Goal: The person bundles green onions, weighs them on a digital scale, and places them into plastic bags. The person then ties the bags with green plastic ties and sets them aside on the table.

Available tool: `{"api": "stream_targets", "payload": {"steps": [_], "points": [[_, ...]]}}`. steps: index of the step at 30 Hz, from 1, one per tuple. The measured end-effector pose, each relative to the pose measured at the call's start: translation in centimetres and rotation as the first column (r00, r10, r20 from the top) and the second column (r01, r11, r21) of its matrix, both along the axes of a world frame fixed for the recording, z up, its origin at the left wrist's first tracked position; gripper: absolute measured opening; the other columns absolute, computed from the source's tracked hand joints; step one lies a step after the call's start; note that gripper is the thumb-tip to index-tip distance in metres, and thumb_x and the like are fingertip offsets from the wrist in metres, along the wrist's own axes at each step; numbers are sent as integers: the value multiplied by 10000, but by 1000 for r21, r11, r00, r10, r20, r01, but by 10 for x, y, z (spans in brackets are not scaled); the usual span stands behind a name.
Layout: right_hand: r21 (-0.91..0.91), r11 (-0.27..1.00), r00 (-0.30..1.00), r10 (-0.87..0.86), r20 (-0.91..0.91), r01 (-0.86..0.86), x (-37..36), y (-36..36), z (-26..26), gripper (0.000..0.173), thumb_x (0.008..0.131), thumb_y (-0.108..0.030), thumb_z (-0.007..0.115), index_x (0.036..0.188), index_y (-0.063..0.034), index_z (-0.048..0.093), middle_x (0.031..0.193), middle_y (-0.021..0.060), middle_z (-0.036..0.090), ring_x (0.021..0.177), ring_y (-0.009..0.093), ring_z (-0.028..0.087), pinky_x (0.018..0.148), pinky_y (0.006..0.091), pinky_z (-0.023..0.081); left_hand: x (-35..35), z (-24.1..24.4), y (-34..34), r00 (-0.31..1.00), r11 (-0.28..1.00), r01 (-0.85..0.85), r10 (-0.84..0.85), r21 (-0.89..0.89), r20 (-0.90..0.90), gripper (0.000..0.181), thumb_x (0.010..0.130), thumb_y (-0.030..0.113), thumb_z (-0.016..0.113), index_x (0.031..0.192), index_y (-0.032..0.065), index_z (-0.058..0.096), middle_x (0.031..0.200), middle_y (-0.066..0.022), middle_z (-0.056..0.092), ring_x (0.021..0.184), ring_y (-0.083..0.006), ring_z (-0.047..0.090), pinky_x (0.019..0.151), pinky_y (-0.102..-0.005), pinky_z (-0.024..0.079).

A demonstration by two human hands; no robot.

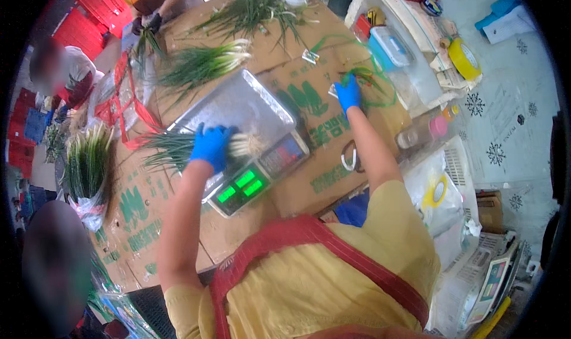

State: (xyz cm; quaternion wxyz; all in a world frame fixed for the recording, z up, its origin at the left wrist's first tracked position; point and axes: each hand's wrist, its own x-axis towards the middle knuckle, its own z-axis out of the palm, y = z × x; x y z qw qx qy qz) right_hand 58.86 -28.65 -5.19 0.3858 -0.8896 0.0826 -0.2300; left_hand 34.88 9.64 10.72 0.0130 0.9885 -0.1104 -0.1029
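My left hand (pixel 211 146), in a blue glove, grips a bunch of spring onions (pixel 244 145) on the pan of a digital weighing scale (pixel 250 102). The white root ends point right, and the green leaves spread left over the pan's edge. The scale's green display (pixel 242 185) is lit. To the right, my right hand (pixel 348 94), also gloved in blue, reaches down to a small pile of green and reddish strips (pixel 368 78) on the cardboard. A small white piece (pixel 333 90) shows beside its fingers; whether they hold anything is hidden.
Loose spring onions (pixel 207 64) lie beyond the scale, with another heap (pixel 254 9) farther back. An upright bagged bundle (pixel 89 165) stands left. Scissors (pixel 350 156) lie near my right forearm. A foam box (pixel 415 67) borders the right side. Co-workers' gloved hands (pixel 147 24) hold onions opposite.
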Motion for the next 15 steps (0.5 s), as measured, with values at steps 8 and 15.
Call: {"api": "stream_targets", "payload": {"steps": [8, 15], "points": [[116, 982, 924, -96, -371, 149, 40, -15, -18, 256, 823, -255, 604, 986, -58, 588, 946, 202, 629, 868, 350, 629, 737, 444, 500, -44, 25, -13, 987, 994, -63, 76, -91, 143, 790, 715, 252, 700, 1406, 181, 323, 1421, -139, 327, 1327, -293, 308, 1105, -528, 129], [488, 194, 196, 979, -47, -851, -199, 138, 194, 168, 895, -193, 580, 995, -60, 596, 943, 79, 607, 863, 164, 565, 803, 343, 471, -98, 47, -56, 953, 15, -280, 122, -960, -276, 549, 961, 296, 472, 1405, 15, 315, 1378, -131, 438, 1235, -228, 454, 1028, -345, 342]]}}
